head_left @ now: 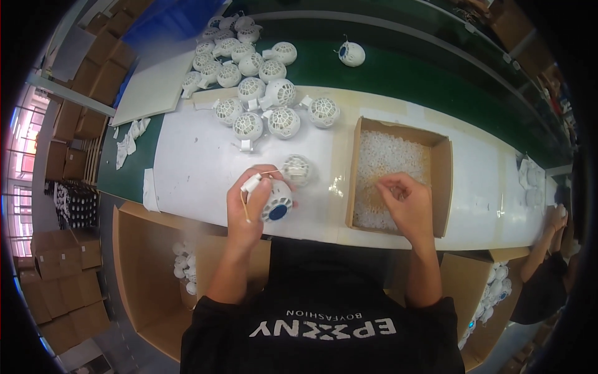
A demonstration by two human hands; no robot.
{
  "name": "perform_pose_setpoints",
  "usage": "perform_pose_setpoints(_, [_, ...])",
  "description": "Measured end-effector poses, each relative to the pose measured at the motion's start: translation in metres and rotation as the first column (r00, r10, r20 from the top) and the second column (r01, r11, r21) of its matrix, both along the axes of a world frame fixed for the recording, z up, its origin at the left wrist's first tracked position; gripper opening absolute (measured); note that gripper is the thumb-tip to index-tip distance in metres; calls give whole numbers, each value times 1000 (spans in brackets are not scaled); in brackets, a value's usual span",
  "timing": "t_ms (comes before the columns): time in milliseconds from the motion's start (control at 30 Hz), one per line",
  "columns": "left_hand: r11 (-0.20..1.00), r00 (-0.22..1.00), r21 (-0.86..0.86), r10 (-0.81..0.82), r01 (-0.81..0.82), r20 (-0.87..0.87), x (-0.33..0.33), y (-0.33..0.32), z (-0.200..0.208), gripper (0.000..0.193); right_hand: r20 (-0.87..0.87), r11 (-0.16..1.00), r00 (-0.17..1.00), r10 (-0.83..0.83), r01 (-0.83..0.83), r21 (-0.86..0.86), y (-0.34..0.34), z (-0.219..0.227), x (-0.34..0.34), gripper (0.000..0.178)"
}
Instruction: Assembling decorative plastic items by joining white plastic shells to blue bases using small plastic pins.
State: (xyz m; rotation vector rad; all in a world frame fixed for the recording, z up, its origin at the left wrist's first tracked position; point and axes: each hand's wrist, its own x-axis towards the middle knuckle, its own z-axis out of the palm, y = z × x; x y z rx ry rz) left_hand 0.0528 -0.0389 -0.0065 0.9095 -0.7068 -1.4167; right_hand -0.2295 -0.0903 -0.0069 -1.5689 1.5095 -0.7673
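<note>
So the tabletop (208, 177) is taking up most of the view, white in front and green toward the back. Two big cartons are sitting below its near edge: the left carton (134, 268) is holding a few white balls (185, 265), and the right carton (464, 280) is holding a bunch too. Up on the white part, a shallow box (441, 193) is resting to the right. Left of it, a loose cluster (248, 126) of lattice balls is spreading back onto the green.

The left hand (238, 206) is clamping on a ball with a blue disc (278, 209), near the front edge, disc facing this way. The right hand (411, 202) is hovering in the shallow box, fingers curling inward; can't tell if the tips are closing on anything. A spare ball (298, 169) is lying just beyond the left hand.

Progress-wise, I'd guess the held ball is sitting mid-job: it's already showing its disc, but a little white block (251, 182) and a thin wire (246, 209) are hanging outside it, so that part's looking undone. Loads of others are lying around, and I can't tell which are finished. Smallest stuff: tiny clear bits (386, 149) are covering the box bottom.
</note>
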Motion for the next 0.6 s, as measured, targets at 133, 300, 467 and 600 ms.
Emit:
perform_pose_setpoints(133, [897,532,-439,396,-49,748,2,-17,-14,20,142,994,986,88,-78,-71,0,10,4,15])
perform_pose_setpoints(300, [917,733,-375,347,-136,585,-14,-15,-17,10,350,978,913,208,-186,-96,9,10,11,17])
perform_pose_setpoints(467, [881,629,-470,333,58,702,-34,-4,0,18,529,979,824,203,-168,-115,11,18,27,20])
perform_pose_setpoints(600, [880,610,-447,269,158,745,-42,-2,7,16,520,959,810,271,-178,-222,11,19,31,23])
